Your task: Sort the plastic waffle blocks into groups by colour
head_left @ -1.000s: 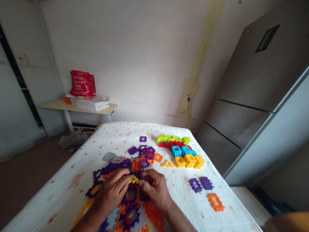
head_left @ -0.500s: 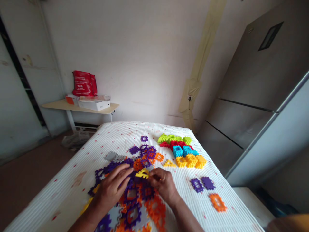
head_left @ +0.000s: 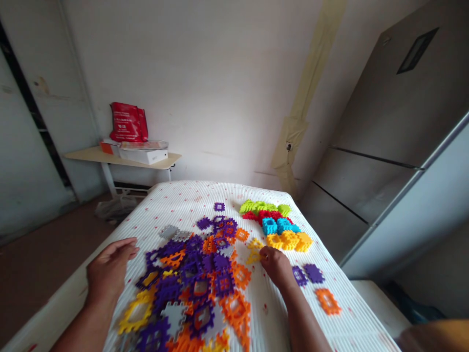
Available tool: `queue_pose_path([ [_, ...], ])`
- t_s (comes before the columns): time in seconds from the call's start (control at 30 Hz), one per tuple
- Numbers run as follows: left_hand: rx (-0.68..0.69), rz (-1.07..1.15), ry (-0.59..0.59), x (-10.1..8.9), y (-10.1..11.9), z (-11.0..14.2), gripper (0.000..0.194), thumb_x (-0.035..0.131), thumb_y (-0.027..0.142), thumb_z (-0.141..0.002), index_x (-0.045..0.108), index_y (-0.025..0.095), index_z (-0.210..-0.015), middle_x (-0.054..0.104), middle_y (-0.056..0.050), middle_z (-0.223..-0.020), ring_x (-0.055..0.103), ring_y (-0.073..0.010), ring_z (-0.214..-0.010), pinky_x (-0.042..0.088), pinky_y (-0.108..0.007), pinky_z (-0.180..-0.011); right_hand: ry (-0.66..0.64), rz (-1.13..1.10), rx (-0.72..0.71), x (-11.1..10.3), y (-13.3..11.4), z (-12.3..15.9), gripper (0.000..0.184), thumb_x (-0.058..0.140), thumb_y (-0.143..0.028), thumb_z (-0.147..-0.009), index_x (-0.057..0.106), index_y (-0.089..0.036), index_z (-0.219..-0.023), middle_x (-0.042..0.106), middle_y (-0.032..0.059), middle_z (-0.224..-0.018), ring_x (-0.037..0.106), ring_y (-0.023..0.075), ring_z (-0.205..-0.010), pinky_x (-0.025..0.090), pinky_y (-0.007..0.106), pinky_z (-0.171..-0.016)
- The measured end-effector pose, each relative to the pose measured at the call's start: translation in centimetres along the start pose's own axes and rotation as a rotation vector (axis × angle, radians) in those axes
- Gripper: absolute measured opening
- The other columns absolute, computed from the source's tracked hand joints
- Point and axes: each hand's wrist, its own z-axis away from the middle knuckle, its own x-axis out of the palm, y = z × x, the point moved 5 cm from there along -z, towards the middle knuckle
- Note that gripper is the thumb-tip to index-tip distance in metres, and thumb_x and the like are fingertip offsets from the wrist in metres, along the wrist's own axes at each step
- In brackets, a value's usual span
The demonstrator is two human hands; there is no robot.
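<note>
My right hand (head_left: pixel 273 264) pinches a yellow triangular building tile (head_left: pixel 253 256) by its right side. Just behind it lies another yellow triangular tile (head_left: pixel 255 243), close to or touching the held one. My left hand (head_left: pixel 110 266) hovers left of the pile, fingers apart and loosely bent, with nothing visible in it. Between the hands spreads a mixed pile of interlocking plastic tiles (head_left: pixel 200 288) in purple, orange, grey and yellow. Yellow stacked tiles (head_left: pixel 289 240) stand beyond my right hand.
Lime green stacks (head_left: pixel 260 208), red tiles (head_left: pixel 269 215) and blue stacks (head_left: pixel 270 226) form rows at the far right. Purple tiles (head_left: pixel 314 273) and an orange tile (head_left: pixel 328 301) lie right of my right forearm. A fridge (head_left: pixel 370 142) stands beyond the table's right side.
My right hand has carried the yellow triangular tile rightward from above the pile to the other yellow triangle. My left hand has drawn back left, uncovering more of the pile.
</note>
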Motion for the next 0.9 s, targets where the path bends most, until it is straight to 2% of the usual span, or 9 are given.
queue_pose_path([
  [0.17,-0.04,0.06,0.007,0.4,-0.8,-0.2,0.032,0.068,0.034,-0.049,0.066,0.015,-0.075,0.065,0.001,-0.063,0.059,-0.0136,-0.056,0.049,-0.027,-0.056,-0.005,0.008,-0.002,0.0,-0.2,-0.1,0.021,0.052,-0.01,-0.076,0.068,-0.02,-0.085,0.068,0.0022,-0.089,0.062,0.013,-0.083,0.037,0.017,-0.069],
  [0.33,-0.09,0.045,-0.018,0.6,-1.2,-0.1,0.034,0.069,0.034,-0.047,0.067,0.017,-0.076,0.063,0.003,-0.057,0.058,-0.0135,-0.058,0.045,-0.025,-0.057,0.013,0.016,-0.048,0.4,-0.3,-0.4,0.025,0.047,-0.003,-0.076,0.067,-0.018,-0.078,0.067,0.0024,-0.081,0.061,0.0118,-0.077,0.037,0.017,-0.068],
  [0.53,-0.125,0.023,-0.039,0.7,-0.9,0.3,0.036,0.069,0.037,-0.046,0.067,0.018,-0.076,0.064,0.002,-0.056,0.058,-0.0154,-0.059,0.043,-0.025,-0.055,0.194,-0.107,-0.117,-0.4,-0.3,-1.0,0.025,0.047,-0.002,-0.075,0.067,-0.016,-0.081,0.066,0.004,-0.082,0.061,0.013,-0.078,0.039,0.017,-0.072],
  [0.63,-0.133,0.025,-0.052,0.8,-1.0,0.4,0.036,0.07,0.037,-0.045,0.067,0.018,-0.076,0.064,0.002,-0.057,0.059,-0.0158,-0.06,0.043,-0.026,-0.057,0.269,-0.104,-0.093,-0.8,-0.5,-1.6,0.025,0.046,-0.004,-0.078,0.067,-0.015,-0.083,0.067,0.0053,-0.083,0.061,0.0137,-0.079,0.04,0.018,-0.072],
  [0.9,-0.155,0.05,-0.07,1.1,-1.4,0.3,0.033,0.07,0.035,-0.044,0.066,0.02,-0.073,0.064,0.004,-0.058,0.059,-0.0147,-0.062,0.046,-0.026,-0.064,0.195,0.055,0.008,0.3,-0.8,-2.6,0.026,0.043,-0.004,-0.085,0.065,-0.016,-0.077,0.065,0.0031,-0.079,0.059,0.0107,-0.07,0.033,0.018,-0.06],
])
